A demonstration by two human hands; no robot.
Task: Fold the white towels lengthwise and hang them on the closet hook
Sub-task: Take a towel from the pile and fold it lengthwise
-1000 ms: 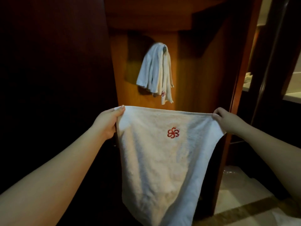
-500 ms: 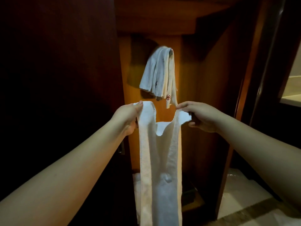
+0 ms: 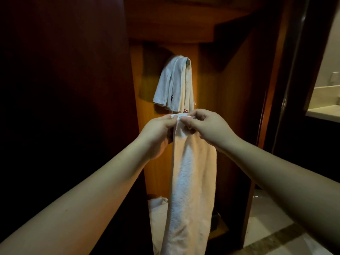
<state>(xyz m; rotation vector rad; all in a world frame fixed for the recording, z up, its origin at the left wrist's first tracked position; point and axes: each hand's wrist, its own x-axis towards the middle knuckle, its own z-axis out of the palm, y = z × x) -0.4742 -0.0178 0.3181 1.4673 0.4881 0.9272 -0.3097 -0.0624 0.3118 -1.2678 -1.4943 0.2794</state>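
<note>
A white towel (image 3: 191, 177) hangs straight down as a long narrow strip, folded lengthwise, in front of the open closet. My left hand (image 3: 158, 133) and my right hand (image 3: 207, 126) pinch its top corners together, fingers touching at the top edge. Just above them, several folded white towels (image 3: 174, 85) with small red emblems hang from a metal hook (image 3: 188, 62) on the closet's orange wooden back panel. More white towel cloth (image 3: 156, 216) lies low in the closet, partly hidden behind the held towel.
The dark wooden closet door (image 3: 64, 107) stands at the left. A wooden shelf (image 3: 174, 28) runs above the hook. A dark door frame (image 3: 294, 89) rises at the right, with a pale counter (image 3: 325, 110) beyond and a light tiled floor (image 3: 272, 227) below.
My hands have come together from wide apart, bringing the towel's two top corners to meet. The towel went from a spread sheet to a narrow folded strip.
</note>
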